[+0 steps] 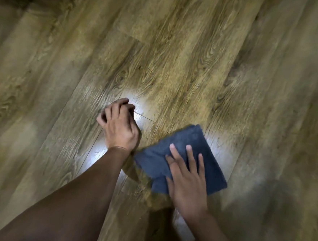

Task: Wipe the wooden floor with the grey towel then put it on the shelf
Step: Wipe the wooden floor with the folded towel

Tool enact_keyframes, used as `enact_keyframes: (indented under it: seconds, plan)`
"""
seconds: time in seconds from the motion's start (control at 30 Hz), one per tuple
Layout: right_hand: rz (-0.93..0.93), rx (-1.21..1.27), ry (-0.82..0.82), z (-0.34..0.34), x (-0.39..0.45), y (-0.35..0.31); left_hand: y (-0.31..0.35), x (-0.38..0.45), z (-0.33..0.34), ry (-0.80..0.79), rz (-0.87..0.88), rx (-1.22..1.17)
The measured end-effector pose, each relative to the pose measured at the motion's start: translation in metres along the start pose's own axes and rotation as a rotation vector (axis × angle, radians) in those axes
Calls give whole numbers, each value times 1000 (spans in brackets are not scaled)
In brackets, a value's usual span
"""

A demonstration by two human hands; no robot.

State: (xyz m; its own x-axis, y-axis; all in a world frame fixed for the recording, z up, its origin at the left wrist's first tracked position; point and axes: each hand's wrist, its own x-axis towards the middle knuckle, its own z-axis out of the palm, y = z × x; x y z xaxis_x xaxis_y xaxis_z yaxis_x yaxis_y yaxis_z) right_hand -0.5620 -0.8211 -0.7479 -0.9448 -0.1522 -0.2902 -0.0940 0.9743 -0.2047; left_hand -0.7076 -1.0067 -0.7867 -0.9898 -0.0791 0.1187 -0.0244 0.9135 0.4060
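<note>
Head view, looking down at two bare hands over wood planks. Right hand (186, 178) laid flat on the grey towel (180, 155), fingers straight and spread, pressing the cloth down rather than curling round it; palm over the towel's near edge, fingertips reaching toward its middle. Left hand (119, 125) just beside the towel's left corner, fingers loosely curled, knuckles up, nothing seen in the grip; whether the fingertips touch the planks, cannot tell. Towel folded into a rough square, lying flat on the wooden floor (177, 55), one corner pointing away from the person. Bright patches of reflected light on the floor beside the towel, under and around the left hand. Dark, unclear shape well beyond the towel, at the upper left corner.
</note>
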Motion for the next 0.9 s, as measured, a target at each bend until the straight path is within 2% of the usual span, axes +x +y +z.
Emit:
enact_keyframes:
  seconds: [0.23,0.37,0.5,0.63,0.73,0.8,0.9]
  plan:
    - [274,142,199,-52,151,40,-2,0,3,-5,13,51]
    - [365,245,224,-73,200,59,-2,0,5,-7,8,67]
    - [282,215,211,-64,151,44,-3,-1,8,8,11,69]
    - [180,183,125,-27,47,18,-4,-1,8,35,20,75]
    - [142,161,80,-2,-26,10,5,-4,4,-18,-23,198]
    - [138,96,61,3,-50,14,12,7,1,-58,-47,226]
    - [179,91,55,0,-46,24,35,43,5,-83,-30,120]
